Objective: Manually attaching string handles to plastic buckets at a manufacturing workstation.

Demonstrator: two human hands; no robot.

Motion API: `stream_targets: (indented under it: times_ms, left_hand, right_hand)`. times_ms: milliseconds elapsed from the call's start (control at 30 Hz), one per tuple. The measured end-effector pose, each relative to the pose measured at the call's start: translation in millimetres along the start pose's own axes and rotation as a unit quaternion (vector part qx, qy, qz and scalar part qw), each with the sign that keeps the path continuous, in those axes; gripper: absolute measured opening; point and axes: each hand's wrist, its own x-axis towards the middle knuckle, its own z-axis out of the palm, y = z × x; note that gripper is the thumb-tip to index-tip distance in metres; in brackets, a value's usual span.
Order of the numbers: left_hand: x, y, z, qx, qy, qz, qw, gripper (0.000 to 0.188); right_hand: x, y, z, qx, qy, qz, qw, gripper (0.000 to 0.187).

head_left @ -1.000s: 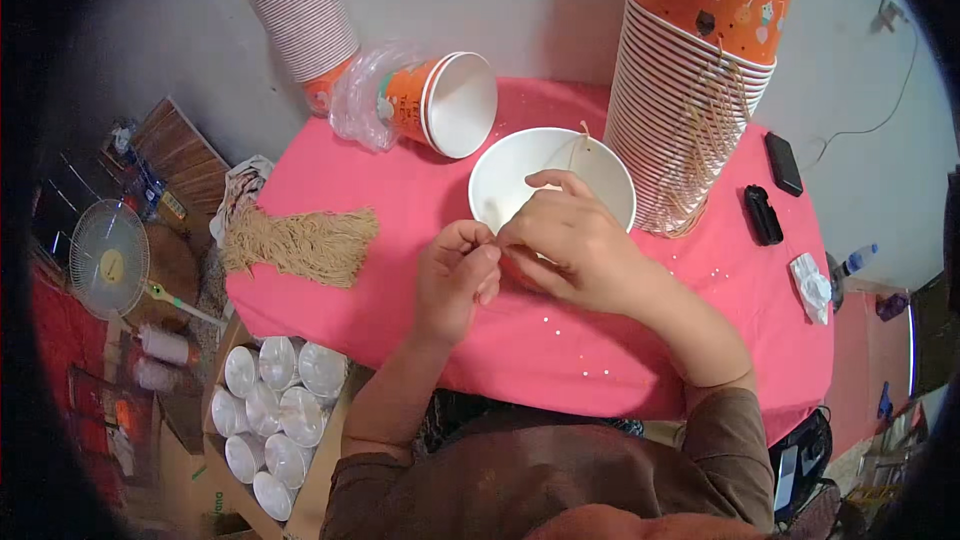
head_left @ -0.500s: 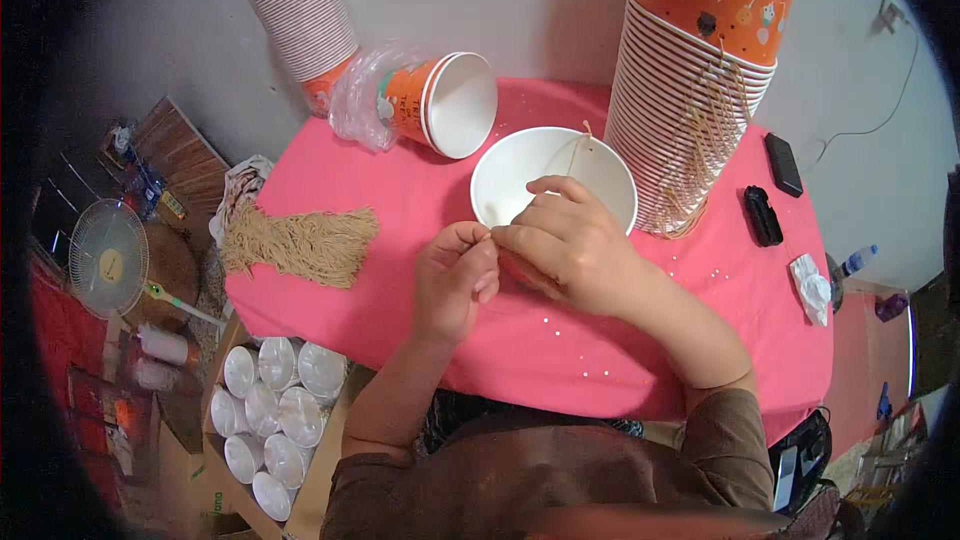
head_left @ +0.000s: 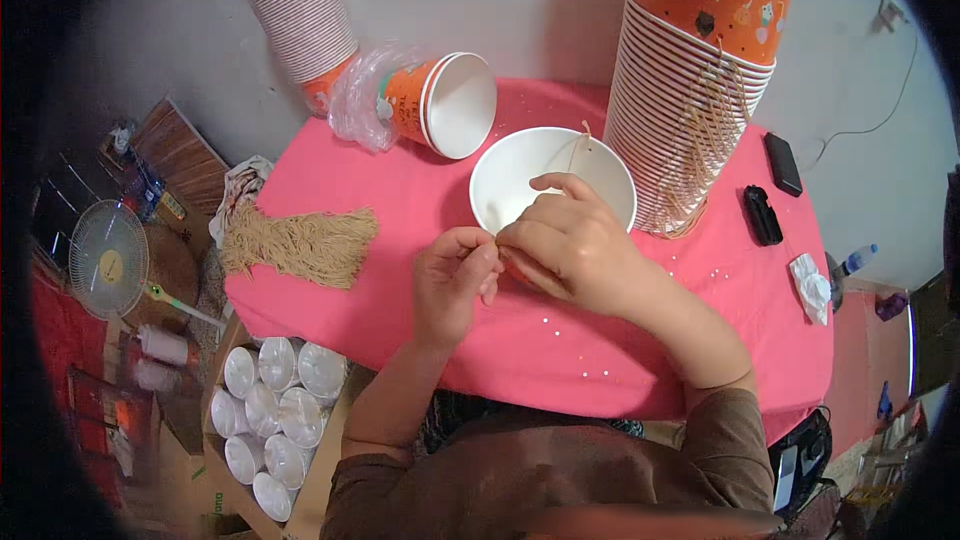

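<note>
A paper bucket, white inside, stands in front of me on the pink table. A tan string comes through its far rim and hangs down inside. At the near left side of the bucket, my left hand pinches with thumb and forefinger. My right hand pinches against those fingertips and covers the near rim, its forefinger raised over the opening. What lies between the fingertips is too small to make out. To the left of my hands is a bundle of tan strings.
A tall stack of orange buckets with strings rises at the right. Two nested buckets lie on their side at the back, beside a plastic-wrapped stack. Black cases and a tissue are far right. A carton holds wrapped cups.
My hands stay at the bucket's near rim. Only a slight shift of the pinching fingers shows; the bucket and the other things have kept their places.
</note>
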Motion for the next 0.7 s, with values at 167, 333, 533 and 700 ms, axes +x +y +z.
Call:
stream_targets:
  times_ms: [167, 333, 533, 700]
  left_hand:
    - [0.6, 2.4, 2.6, -0.011, 0.005, -0.011, 1.0, 0.007]
    - [0.9, 0.6, -2.2, 0.049, -0.01, -0.007, 0.999, 0.008]
    - [0.4, 3.6, 0.9, 0.068, 0.01, -0.035, 0.997, 0.007]
    - [-0.2, 1.9, -0.8, 0.108, -0.003, 0.01, 0.994, 0.006]
  right_hand:
    - [0.4, -0.7, -0.5, -0.029, -0.007, -0.009, 1.0, 0.022]
    - [0.8, 0.5, 0.1, -0.038, 0.001, -0.007, 0.999, 0.023]
    - [-0.7, 4.2, 0.3, -0.005, 0.01, 0.02, 1.0, 0.016]
    - [-1.2, 5.5, 0.0, 0.057, 0.012, 0.042, 0.997, 0.012]
